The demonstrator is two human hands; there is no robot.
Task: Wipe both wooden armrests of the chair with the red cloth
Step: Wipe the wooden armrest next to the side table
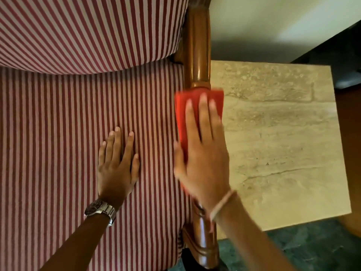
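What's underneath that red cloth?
The wooden armrest runs under the red cloth, showing above and below it. The right hand presses on top; the covered stretch is hidden.

No text or label can be read; the wristwatch (100,210) dial seems too blurred.

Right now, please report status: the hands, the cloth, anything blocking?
Right hand flat on red cloth, pressing it on the armrest. Left hand open, resting on striped seat. Nothing blocking the armrest.
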